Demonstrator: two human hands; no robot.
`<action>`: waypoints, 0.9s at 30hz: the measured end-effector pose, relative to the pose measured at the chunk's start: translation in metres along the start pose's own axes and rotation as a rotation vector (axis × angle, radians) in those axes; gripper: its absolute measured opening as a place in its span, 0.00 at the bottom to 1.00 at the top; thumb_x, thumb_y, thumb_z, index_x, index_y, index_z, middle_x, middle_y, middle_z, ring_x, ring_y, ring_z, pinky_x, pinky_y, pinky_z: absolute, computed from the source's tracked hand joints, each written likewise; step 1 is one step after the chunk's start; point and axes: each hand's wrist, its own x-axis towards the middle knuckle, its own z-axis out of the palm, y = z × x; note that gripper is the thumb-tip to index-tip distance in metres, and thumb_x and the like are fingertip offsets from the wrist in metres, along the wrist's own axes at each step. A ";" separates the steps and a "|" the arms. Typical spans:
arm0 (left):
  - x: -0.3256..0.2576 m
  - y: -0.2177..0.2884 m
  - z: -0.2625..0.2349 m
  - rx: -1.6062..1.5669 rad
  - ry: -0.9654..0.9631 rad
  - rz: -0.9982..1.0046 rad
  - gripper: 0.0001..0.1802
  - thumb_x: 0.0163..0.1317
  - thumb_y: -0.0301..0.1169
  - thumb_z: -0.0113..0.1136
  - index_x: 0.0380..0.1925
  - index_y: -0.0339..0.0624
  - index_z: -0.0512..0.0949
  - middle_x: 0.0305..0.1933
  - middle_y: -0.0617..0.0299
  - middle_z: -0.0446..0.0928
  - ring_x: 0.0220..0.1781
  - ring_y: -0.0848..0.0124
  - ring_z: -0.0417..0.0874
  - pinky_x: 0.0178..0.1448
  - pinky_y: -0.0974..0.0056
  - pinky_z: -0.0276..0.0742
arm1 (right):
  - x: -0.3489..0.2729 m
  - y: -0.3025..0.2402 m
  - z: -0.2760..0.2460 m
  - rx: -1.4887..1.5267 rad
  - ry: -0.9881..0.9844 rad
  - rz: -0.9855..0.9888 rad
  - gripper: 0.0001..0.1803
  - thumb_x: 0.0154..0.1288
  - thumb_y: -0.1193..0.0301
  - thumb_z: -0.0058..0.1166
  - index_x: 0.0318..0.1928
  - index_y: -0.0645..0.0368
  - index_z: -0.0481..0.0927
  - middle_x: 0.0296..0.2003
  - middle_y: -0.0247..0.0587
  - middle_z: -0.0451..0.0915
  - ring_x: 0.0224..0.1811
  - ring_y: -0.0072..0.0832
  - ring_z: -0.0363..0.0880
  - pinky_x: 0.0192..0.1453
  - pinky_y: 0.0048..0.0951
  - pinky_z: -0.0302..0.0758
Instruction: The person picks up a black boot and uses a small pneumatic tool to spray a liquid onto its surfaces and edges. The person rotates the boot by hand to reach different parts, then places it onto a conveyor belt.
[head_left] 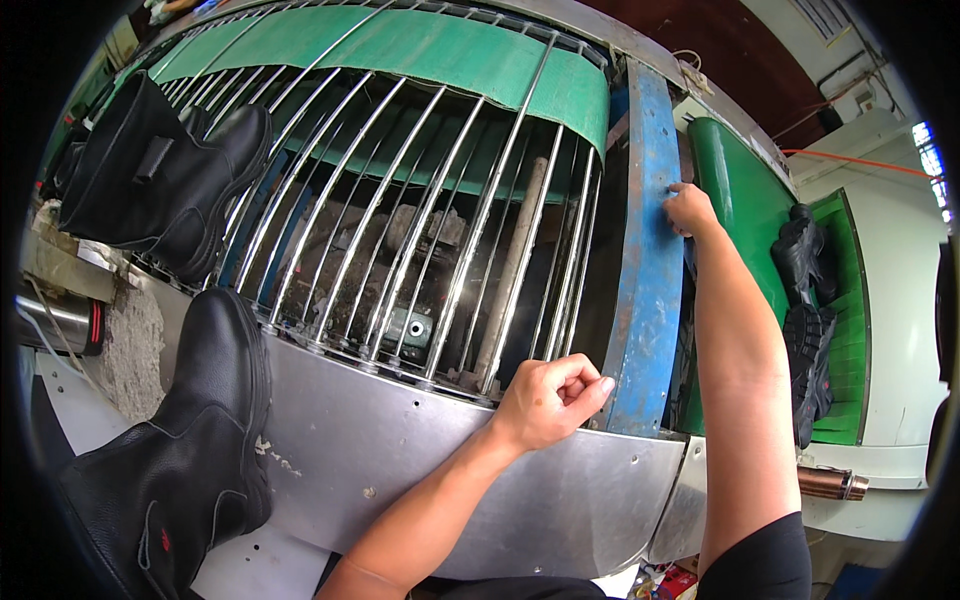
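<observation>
My left hand [552,402] is curled into a loose fist above the metal front edge, between the rods and the blue beam [648,270]. Nothing shows in its fingers. Farther away, my right hand [690,210] has its fingers bent and pressed together over the right side of the same beam. Anything inside those fingers is hidden. Shiny metal rods [408,235] run side by side to the left of the beam, with a green belt [400,50] across their far part.
A black boot [165,460] rests at the lower left, another black boot [150,185] above it. Right of the beam is a green conveyor belt [735,190], with black footwear [806,350] beyond it. A copper-coloured cylinder [833,484] protrudes at the lower right. Gaps between rods reveal machinery below.
</observation>
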 end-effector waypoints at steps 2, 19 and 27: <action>0.000 0.001 -0.001 0.012 0.000 0.005 0.10 0.61 0.29 0.65 0.23 0.39 0.78 0.12 0.71 0.70 0.16 0.86 0.65 0.21 0.73 0.59 | -0.002 -0.003 -0.001 0.002 -0.012 -0.009 0.29 0.59 0.75 0.43 0.63 0.57 0.73 0.29 0.50 0.84 0.26 0.36 0.85 0.31 0.34 0.82; -0.001 -0.005 0.004 -0.069 -0.014 -0.076 0.09 0.61 0.27 0.64 0.24 0.37 0.78 0.13 0.73 0.70 0.17 0.88 0.64 0.20 0.75 0.57 | 0.009 0.004 0.010 -0.098 -0.053 -0.041 0.15 0.60 0.71 0.43 0.34 0.66 0.84 0.29 0.49 0.85 0.31 0.40 0.86 0.38 0.40 0.80; -0.002 -0.004 -0.001 0.004 -0.060 -0.129 0.10 0.64 0.27 0.62 0.25 0.36 0.76 0.18 0.71 0.74 0.20 0.89 0.65 0.23 0.78 0.57 | -0.006 -0.011 0.011 -0.009 -0.052 0.079 0.29 0.63 0.67 0.40 0.64 0.63 0.68 0.41 0.49 0.84 0.37 0.40 0.85 0.46 0.39 0.78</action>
